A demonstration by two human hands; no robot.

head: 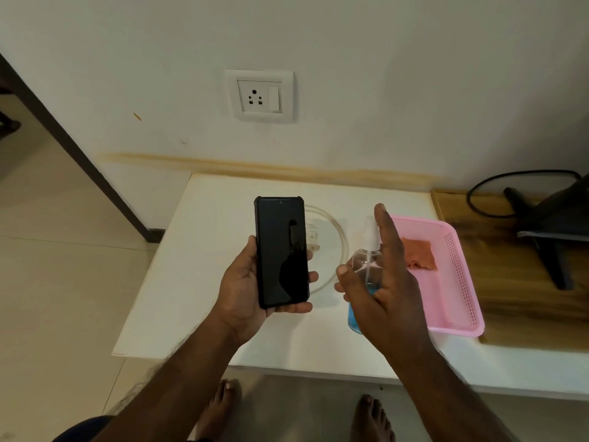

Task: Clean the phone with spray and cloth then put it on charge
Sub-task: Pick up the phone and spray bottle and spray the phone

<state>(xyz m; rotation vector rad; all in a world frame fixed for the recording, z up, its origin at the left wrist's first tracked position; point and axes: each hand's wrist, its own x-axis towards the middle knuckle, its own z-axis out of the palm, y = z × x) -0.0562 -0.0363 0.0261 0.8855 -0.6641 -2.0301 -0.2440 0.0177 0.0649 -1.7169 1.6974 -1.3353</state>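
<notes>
L hand grips phone, screen up; R hand curled round spray bottle, forefinger straight.

White table, charger, pink basket
</notes>
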